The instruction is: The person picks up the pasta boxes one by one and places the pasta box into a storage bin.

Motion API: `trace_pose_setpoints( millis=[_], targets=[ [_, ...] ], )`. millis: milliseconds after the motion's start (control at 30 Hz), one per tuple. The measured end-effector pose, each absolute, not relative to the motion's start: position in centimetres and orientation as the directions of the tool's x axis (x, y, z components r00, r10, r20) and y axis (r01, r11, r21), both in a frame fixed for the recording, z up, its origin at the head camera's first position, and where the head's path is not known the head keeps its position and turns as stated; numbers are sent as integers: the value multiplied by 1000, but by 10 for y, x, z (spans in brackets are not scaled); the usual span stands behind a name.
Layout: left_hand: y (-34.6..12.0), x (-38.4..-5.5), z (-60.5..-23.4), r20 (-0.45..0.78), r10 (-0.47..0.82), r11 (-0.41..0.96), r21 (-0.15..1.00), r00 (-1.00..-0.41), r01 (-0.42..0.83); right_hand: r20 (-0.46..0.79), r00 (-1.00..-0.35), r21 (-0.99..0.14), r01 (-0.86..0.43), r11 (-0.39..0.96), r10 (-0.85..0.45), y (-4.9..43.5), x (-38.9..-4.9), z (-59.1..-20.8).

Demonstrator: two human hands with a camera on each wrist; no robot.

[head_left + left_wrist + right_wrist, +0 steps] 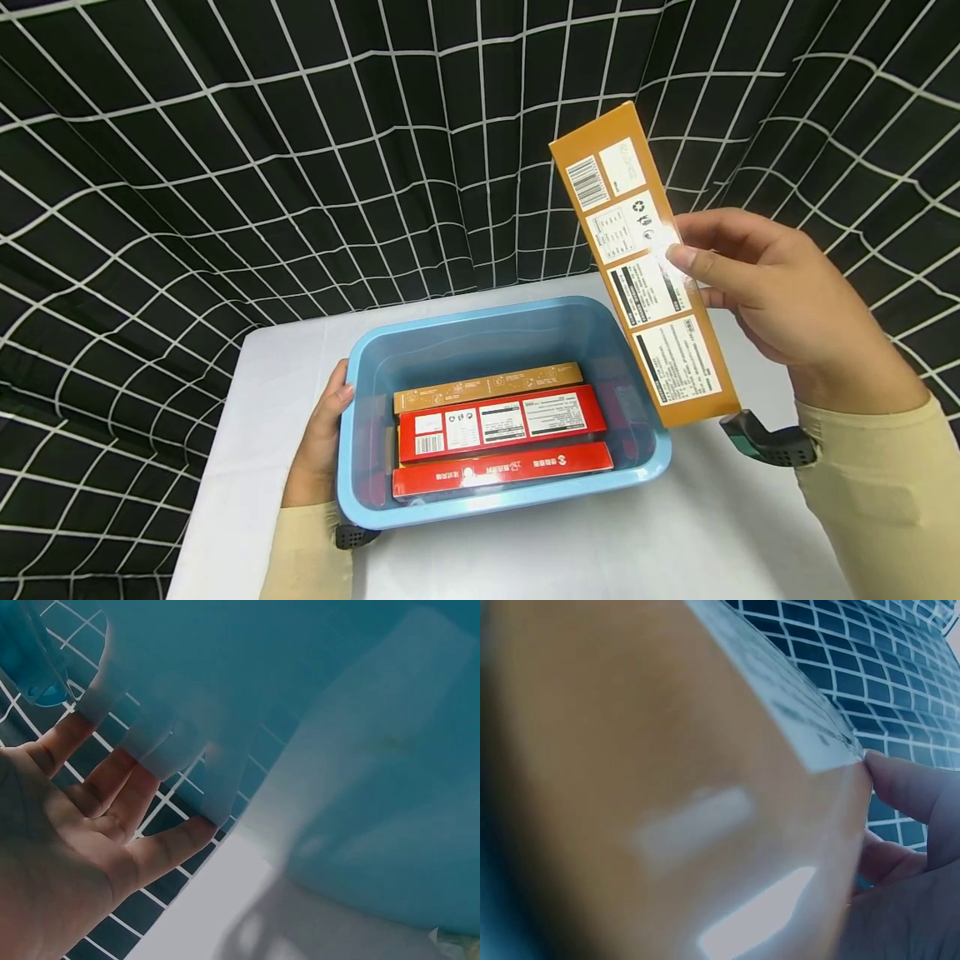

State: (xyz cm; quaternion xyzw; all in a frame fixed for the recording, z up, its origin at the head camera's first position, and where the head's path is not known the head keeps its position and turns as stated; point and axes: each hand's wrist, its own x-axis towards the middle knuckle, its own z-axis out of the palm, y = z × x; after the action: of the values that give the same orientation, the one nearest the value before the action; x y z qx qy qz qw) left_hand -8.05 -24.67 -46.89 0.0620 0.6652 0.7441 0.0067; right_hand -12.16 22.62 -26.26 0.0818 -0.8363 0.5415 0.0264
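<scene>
My right hand (772, 283) holds up a long, flat orange-brown carton (652, 267) at its right edge. The thumb lies on its white-labelled face and the other fingers are mostly behind it. In the right wrist view, the carton (667, 750) fills much of the picture, blurred. A blue plastic bin (502, 504) stands on the table. Against its left outer side rests my left hand (325, 429). The left wrist view has those fingers spread, their tips touching the shiny bin wall (360, 765).
Inside the bin lie a brown box (487, 387), a red box with white labels (502, 423) and another red box (502, 468), side by side. White cloth covers the table (262, 400). Black fabric with a white grid (337, 167) hangs behind and around it.
</scene>
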Motion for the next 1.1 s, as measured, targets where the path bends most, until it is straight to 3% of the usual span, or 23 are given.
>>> trace_pose_setpoints(
  millis=[567,1100],
  targets=[
    [-247,-82,-468,72,92,-108,992,-993,62,154,-962,-916,-225,331,-227,200,-121,-262],
    [-249,-83,-470,84,98,-116,991,-992,72,64,-956,-893,-184,410,-288,179,-120,-267]
  ],
)
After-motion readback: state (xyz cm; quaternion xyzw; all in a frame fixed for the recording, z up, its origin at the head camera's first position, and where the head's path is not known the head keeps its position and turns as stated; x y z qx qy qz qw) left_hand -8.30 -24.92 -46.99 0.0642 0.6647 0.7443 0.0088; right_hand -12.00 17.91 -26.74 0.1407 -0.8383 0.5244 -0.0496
